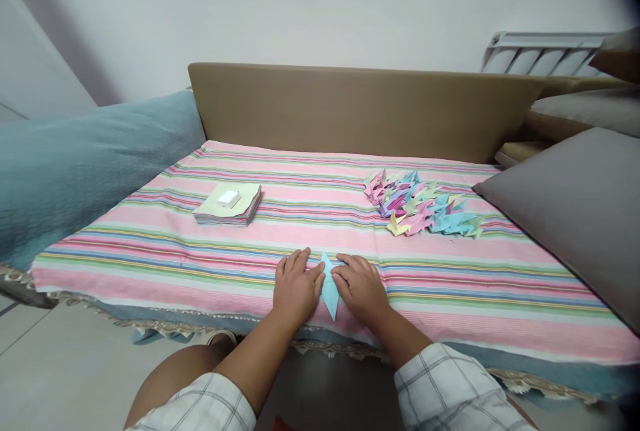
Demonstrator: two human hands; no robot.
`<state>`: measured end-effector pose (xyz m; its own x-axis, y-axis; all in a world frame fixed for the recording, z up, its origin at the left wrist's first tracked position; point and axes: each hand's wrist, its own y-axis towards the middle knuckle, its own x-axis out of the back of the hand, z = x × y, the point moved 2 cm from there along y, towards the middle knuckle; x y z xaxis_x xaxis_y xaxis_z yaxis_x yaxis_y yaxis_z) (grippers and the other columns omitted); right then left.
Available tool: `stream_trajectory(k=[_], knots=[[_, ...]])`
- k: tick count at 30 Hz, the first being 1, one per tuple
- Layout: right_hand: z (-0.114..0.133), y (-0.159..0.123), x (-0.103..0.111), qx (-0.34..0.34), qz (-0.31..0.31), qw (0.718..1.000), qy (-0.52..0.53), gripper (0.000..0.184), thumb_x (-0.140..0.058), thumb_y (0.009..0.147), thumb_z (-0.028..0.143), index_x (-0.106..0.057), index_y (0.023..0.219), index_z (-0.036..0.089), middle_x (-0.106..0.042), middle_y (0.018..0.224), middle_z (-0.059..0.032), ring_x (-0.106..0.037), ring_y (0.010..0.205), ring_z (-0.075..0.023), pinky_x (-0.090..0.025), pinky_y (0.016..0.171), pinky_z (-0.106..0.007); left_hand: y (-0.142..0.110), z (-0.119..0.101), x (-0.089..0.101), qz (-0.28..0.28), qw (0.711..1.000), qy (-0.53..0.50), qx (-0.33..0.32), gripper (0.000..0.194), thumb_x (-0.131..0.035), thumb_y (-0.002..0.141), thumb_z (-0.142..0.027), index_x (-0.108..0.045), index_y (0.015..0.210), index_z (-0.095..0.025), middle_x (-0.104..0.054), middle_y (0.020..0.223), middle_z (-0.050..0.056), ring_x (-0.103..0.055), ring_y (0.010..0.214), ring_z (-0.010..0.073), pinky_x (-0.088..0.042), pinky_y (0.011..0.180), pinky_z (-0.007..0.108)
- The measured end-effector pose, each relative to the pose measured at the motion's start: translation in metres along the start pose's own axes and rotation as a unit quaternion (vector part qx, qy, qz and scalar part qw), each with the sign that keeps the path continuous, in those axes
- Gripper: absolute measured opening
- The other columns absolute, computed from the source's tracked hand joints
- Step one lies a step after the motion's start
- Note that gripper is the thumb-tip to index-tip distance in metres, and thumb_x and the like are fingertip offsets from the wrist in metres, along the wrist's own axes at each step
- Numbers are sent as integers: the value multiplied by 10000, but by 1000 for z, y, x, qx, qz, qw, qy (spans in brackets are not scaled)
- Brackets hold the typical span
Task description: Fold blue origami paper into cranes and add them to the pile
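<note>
A light blue origami paper [330, 294], folded into a narrow diamond, lies on the striped cloth in front of me with its points toward and away from me. On its left edge rests the thumb of my left hand [296, 284], the other fingers curled on the cloth. My right hand [361, 284] holds the opposite edge with its thumb and bent fingers near the paper's middle. Between them the hands keep the paper pressed down. Beyond my right hand lies a pile of folded paper cranes [420, 208] in pink, blue, purple, green and yellow.
Left of centre sits a stack of square paper [225, 214] with a small white box [229, 199] on top. The striped cloth [150, 238] covers the seat. A blue cushion [100, 158] is at left, a grey pillow [580, 204] at right, a brown backrest [350, 111] behind.
</note>
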<state>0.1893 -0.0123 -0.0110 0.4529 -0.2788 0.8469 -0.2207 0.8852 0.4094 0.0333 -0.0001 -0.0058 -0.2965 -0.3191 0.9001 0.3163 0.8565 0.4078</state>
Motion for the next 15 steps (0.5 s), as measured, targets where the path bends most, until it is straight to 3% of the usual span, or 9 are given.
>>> stream_trajectory(k=[5, 11, 15], knots=[[-2, 1, -1, -32, -2, 999, 5, 324, -479, 864, 334, -585, 1155, 240, -530, 1267, -63, -452, 1117, -252, -365, 925, -412, -2, -1, 0, -25, 1000, -7, 10, 313, -493, 848, -326, -595, 1140, -278, -554, 1274, 52, -468, 1179, 267, -301, 1006, 470], [-5, 3, -1, -26, 3, 999, 36, 291, -517, 841, 338, -626, 1103, 270, -556, 1243, -44, -472, 1095, -255, -370, 923, -416, 0, -1, 4, -11, 999, -43, 23, 262, -538, 818, -300, -602, 1068, -255, -570, 1252, 42, -473, 1164, 267, -301, 993, 473], [-3, 4, 4, -12, -5, 995, 96, 281, -525, 837, 315, -612, 1099, 264, -623, 1141, -45, -520, 1046, -234, -377, 899, -400, 1, 2, 7, -13, 993, -116, 27, 246, -571, 793, -285, -592, 1034, -240, -650, 1095, 42, -531, 1067, 240, -321, 964, 447]])
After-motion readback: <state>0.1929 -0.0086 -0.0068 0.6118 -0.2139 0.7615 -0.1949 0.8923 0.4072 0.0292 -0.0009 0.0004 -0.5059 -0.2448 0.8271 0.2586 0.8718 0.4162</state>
